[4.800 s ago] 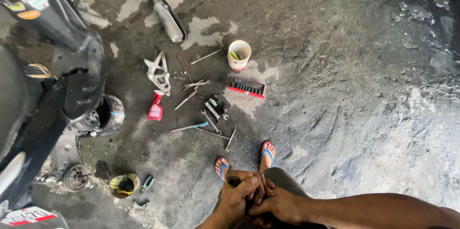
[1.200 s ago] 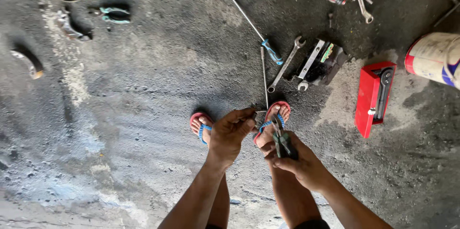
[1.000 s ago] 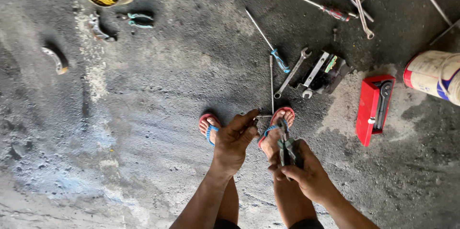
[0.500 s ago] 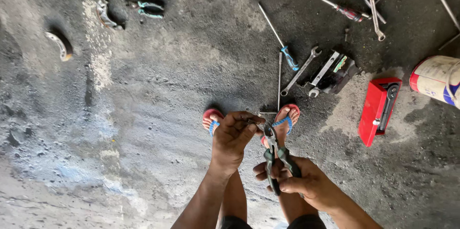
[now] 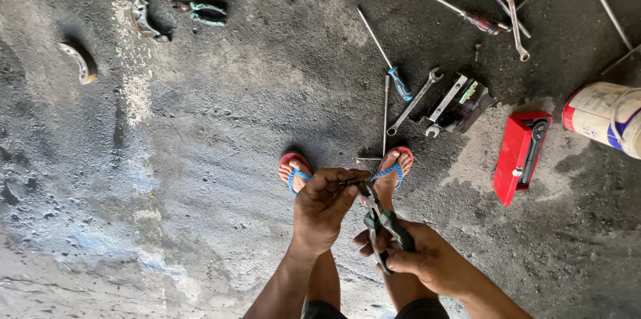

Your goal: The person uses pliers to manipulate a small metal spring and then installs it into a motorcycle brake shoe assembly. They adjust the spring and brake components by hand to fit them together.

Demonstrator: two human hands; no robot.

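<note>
A: What does your right hand (image 5: 427, 262) hold?
B: Its grip is clamped round the pliers (image 5: 382, 222); your left hand (image 5: 324, 209) pinches a small part (image 5: 348, 181) at their tip, above your sandalled feet.

A single head-worn camera looks almost straight down from standing height at a stained concrete floor (image 5: 167, 179). The person's own forearms enter from the near edge, and the left hand (image 5: 324, 209) and right hand (image 5: 420, 259) sit low in the centre, close to the lens. The sandalled feet (image 5: 394, 172) lie just beyond them. Scattered tools fill the far right, farther from the camera.
</note>
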